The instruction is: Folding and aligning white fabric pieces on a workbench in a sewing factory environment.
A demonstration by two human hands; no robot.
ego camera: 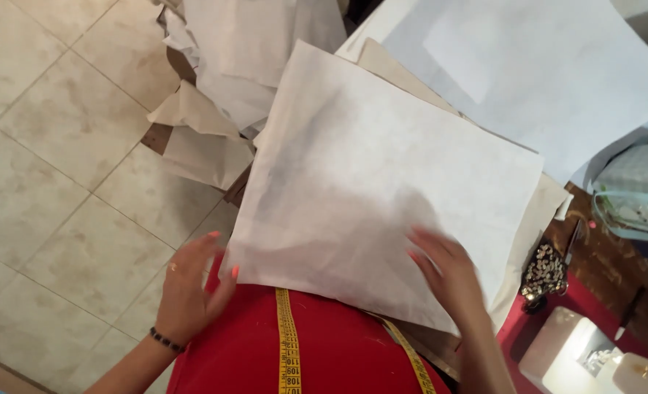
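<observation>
A large white fabric sheet [367,182] lies tilted on top of a stack of similar pale sheets on a table. My left hand [189,284], with orange nails, a ring and a dark bead bracelet, pinches the sheet's near left corner between thumb and fingers. My right hand [448,273] rests flat on the sheet's near right part, fingers spread and a little blurred. A yellow measuring tape [287,343] hangs over my red top [324,350] just below the sheet's near edge.
More white and beige sheets [528,66] pile up at the back and hang off the table's left edge [200,138]. A sequined dark item [544,273], a white sewing machine [594,357] and a pale blue container [634,197] sit at the right. Beige tiled floor [68,168] lies left.
</observation>
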